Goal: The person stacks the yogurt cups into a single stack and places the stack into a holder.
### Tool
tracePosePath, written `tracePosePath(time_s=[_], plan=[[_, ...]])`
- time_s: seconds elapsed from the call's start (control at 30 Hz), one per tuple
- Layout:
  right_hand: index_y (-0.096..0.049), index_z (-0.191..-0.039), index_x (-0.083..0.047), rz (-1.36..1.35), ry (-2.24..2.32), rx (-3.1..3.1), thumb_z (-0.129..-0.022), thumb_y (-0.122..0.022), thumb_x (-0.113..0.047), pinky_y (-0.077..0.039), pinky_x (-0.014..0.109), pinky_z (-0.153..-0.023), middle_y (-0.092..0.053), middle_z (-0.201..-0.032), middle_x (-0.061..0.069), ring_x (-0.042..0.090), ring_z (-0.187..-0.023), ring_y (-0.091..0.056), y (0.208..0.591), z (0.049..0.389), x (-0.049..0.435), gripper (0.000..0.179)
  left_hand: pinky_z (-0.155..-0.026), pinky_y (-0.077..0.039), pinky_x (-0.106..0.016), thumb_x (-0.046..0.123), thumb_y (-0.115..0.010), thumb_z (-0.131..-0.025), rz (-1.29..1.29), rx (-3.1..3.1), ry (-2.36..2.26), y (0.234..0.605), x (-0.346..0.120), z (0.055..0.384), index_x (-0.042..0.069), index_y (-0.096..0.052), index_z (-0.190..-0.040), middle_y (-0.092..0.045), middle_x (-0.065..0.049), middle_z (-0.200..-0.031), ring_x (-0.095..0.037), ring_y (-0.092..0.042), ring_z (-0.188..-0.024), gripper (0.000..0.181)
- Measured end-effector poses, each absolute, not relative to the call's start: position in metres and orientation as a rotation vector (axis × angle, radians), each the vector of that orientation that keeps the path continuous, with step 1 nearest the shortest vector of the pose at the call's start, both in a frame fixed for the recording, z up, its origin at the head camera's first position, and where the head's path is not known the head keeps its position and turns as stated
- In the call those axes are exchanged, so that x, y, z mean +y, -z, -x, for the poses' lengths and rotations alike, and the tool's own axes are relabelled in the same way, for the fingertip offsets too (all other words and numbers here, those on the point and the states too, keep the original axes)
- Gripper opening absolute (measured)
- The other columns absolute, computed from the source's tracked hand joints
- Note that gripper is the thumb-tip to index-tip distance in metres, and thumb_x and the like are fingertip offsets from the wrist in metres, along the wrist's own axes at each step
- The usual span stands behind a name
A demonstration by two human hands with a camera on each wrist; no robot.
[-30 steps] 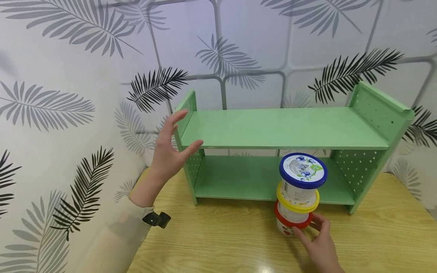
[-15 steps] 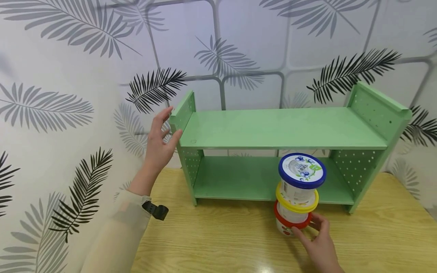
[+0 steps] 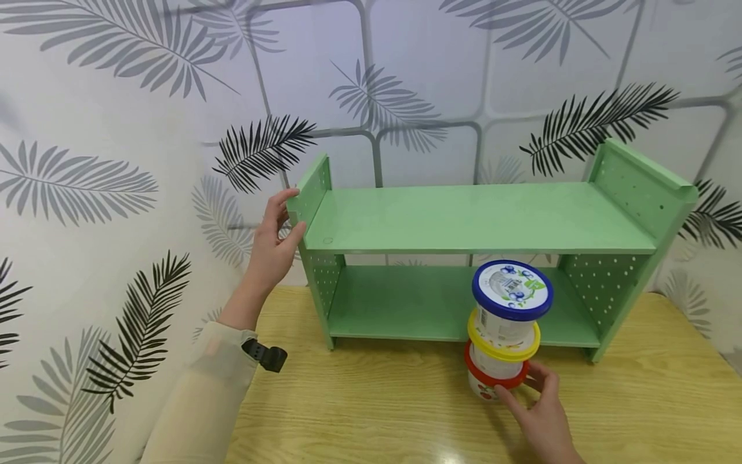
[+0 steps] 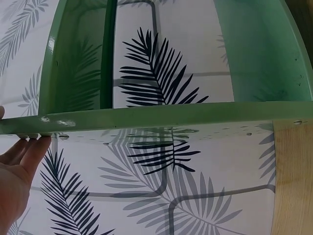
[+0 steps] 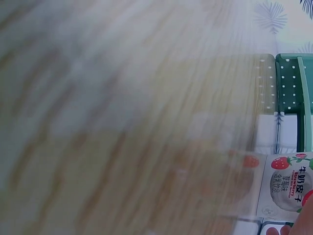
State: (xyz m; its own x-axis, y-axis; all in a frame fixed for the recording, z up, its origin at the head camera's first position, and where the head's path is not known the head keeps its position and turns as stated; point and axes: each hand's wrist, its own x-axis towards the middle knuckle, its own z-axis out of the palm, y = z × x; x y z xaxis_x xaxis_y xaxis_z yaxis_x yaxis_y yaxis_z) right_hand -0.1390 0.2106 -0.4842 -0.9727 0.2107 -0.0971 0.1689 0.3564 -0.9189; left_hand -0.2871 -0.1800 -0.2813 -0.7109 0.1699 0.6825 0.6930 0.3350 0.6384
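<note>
A green two-tier shelf (image 3: 452, 216) stands on the table. My left hand (image 3: 272, 245) grips the front upper part of its left side panel, thumb near the front edge. The left wrist view shows several fingertips (image 4: 41, 142) against the panel (image 4: 161, 116). In front of the shelf's right half is a stack of three round tubs: blue-lidded tub (image 3: 513, 289) on top, yellow-lidded tub (image 3: 504, 348) in the middle, red-lidded tub (image 3: 481, 388) at the bottom. My right hand (image 3: 547, 415) holds the bottom tub between thumb and fingers. Strawberries show on its side (image 5: 288, 183).
The light wooden table (image 3: 359, 406) extends in front of the shelf and to both sides. Behind it rises a wall (image 3: 429, 77) with a leaf pattern. A dark watch-like band (image 3: 263, 354) is on the left wrist.
My left hand has moved left from in front of the shelf's left end and closed on the side panel. The right hand and the stacked tubs stay where they were.
</note>
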Motion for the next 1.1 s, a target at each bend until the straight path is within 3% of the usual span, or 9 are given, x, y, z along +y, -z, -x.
tracePosePath(time_s=[0.13, 0.3, 0.7, 1.1], plan=[[-0.006, -0.146, 0.003, 0.358, -1.744, -2.537, -0.092, -0.068, -0.036, -0.027, 0.064, -0.104, -0.018, -0.149, 0.03, 0.048, -0.134, -0.023, 0.485, 0.141, 0.209, 0.09, -0.1, -0.038, -0.051, 0.001, -0.051, -0.098, 0.784, -2.106, 1.358, 0.283, -0.182, 0.29, 0.009, -0.038, -0.142, -0.046, -0.022, -0.14, -0.033, -0.048, -0.123, 0.046], [0.0, -0.147, 0.004, 0.333, -1.793, -2.463, -0.091, -0.071, -0.025, -0.023, 0.065, -0.105, -0.011, -0.15, 0.032, 0.051, -0.135, -0.019, 0.487, 0.145, 0.204, 0.095, -0.096, -0.041, -0.052, 0.004, -0.05, -0.1, 0.786, -2.122, 1.364, 0.283, -0.183, 0.29, 0.013, -0.037, -0.141, -0.044, -0.021, -0.142, -0.031, -0.047, -0.125, 0.045], [0.003, -0.147, -0.005, 0.36, -1.8, -2.257, -0.083, -0.078, -0.012, -0.026, 0.062, -0.106, -0.02, -0.145, 0.029, 0.047, -0.13, -0.028, 0.496, 0.155, 0.182, 0.104, -0.092, -0.043, -0.055, 0.003, -0.05, -0.099, 0.78, -2.13, 1.37, 0.284, -0.182, 0.291, 0.013, -0.036, -0.141, -0.043, -0.022, -0.143, -0.033, -0.047, -0.125, 0.045], [0.0, -0.145, -0.003, 0.392, -1.8, -2.229, -0.08, -0.08, -0.007, -0.027, 0.062, -0.105, -0.022, -0.144, 0.031, 0.048, -0.129, -0.031, 0.498, 0.158, 0.177, 0.104, -0.095, -0.042, -0.055, 0.005, -0.049, -0.1, 0.771, -2.138, 1.354, 0.284, -0.184, 0.291, 0.014, -0.036, -0.142, -0.042, -0.021, -0.144, -0.032, -0.046, -0.127, 0.045]])
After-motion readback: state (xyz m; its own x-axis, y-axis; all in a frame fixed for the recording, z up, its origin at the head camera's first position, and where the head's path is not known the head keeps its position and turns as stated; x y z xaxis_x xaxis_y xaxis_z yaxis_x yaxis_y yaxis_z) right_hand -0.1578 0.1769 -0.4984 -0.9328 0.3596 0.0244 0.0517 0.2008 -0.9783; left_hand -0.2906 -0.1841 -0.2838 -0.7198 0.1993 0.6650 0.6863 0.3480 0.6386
